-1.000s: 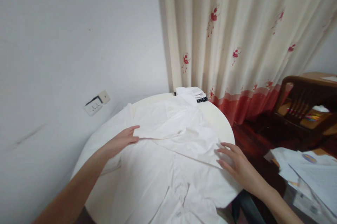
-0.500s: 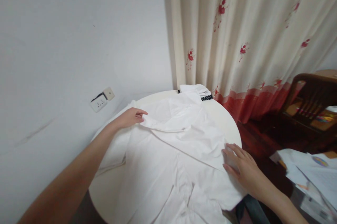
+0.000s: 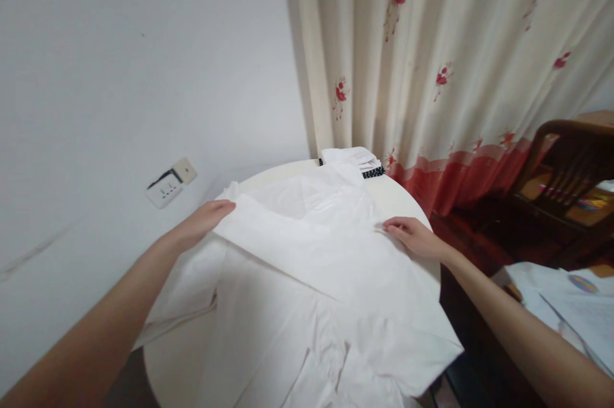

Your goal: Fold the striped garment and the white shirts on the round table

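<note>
A white shirt (image 3: 288, 254) lies spread over a round white table (image 3: 177, 363), its lower part reaching the near side. My left hand (image 3: 208, 219) pinches a corner of the shirt's upper layer at the left. Across from it, my right hand (image 3: 415, 235) has its thumb and fingertips closed on the cloth's right edge. Between both hands the fabric is drawn fairly flat, with a slanting fold edge beneath it. One sleeve-like part (image 3: 187, 286) rests at the left, and a corner of cloth overhangs the table at the right.
Folded white cloth with a black dotted band (image 3: 352, 158) sits at the table's far edge. A wall with a socket (image 3: 164, 189) borders the left. Behind hangs a flowered curtain (image 3: 374, 75). Papers (image 3: 566, 299) and a wooden chair (image 3: 561, 171) stand at the right.
My left hand has moved left, drawing the cloth with it. From lying open on the shirt's right side, my right hand has moved farther up and closed on its edge.
</note>
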Demonstrator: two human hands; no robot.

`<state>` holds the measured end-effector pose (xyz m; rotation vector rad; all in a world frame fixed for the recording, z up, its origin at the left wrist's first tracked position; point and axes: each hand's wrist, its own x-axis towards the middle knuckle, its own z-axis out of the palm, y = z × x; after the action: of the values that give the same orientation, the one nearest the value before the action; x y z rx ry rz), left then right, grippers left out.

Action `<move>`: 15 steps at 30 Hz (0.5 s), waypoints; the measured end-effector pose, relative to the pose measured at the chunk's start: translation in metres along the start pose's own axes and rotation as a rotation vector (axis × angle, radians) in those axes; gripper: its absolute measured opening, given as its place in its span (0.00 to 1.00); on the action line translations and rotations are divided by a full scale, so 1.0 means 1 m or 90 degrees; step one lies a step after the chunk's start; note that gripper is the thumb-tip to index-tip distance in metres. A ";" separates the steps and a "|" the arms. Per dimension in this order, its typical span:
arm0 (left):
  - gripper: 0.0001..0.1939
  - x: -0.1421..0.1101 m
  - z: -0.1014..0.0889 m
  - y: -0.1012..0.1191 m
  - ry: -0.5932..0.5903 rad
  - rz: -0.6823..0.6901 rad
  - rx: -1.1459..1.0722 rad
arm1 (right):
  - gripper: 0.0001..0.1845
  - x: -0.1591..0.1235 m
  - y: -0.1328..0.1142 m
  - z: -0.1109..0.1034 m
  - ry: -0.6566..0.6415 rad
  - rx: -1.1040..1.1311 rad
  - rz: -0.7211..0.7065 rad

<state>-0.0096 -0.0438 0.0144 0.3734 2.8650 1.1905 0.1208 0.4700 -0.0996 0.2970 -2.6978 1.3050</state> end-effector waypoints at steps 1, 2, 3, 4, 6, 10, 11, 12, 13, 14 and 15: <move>0.25 -0.001 0.003 -0.004 -0.007 -0.028 -0.019 | 0.22 0.003 0.000 0.001 -0.017 -0.002 -0.011; 0.25 -0.001 0.006 -0.008 -0.005 -0.047 -0.012 | 0.23 0.004 0.000 0.002 -0.028 -0.009 -0.020; 0.26 0.000 0.011 -0.012 -0.001 -0.055 0.021 | 0.24 0.005 0.001 0.003 -0.034 -0.021 -0.023; 0.26 0.002 0.015 -0.017 -0.001 -0.055 0.069 | 0.24 0.006 0.002 0.003 -0.041 -0.038 -0.022; 0.24 0.007 0.023 -0.026 -0.022 -0.048 0.150 | 0.25 0.007 0.004 0.004 -0.050 -0.085 -0.016; 0.23 0.014 0.030 -0.039 -0.060 -0.073 0.152 | 0.23 0.007 0.006 0.008 -0.027 -0.178 -0.009; 0.24 0.015 0.030 -0.040 -0.060 -0.080 0.137 | 0.22 0.007 0.005 0.009 -0.018 -0.189 -0.009; 0.24 0.016 0.030 -0.041 -0.059 -0.082 0.122 | 0.21 0.007 0.005 0.011 -0.011 -0.196 -0.008; 0.25 0.017 0.030 -0.040 -0.057 -0.076 0.107 | 0.21 0.006 0.004 0.012 -0.002 -0.197 -0.006; 0.25 0.018 0.030 -0.040 -0.049 -0.065 0.094 | 0.21 0.006 0.004 0.014 0.008 -0.193 -0.005; 0.25 0.020 0.030 -0.040 -0.033 -0.051 0.082 | 0.21 0.005 0.004 0.015 0.019 -0.187 -0.003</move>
<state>-0.0343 -0.0452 -0.0333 0.2852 2.8901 0.9735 0.1146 0.4599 -0.1107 0.2474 -2.8091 0.8861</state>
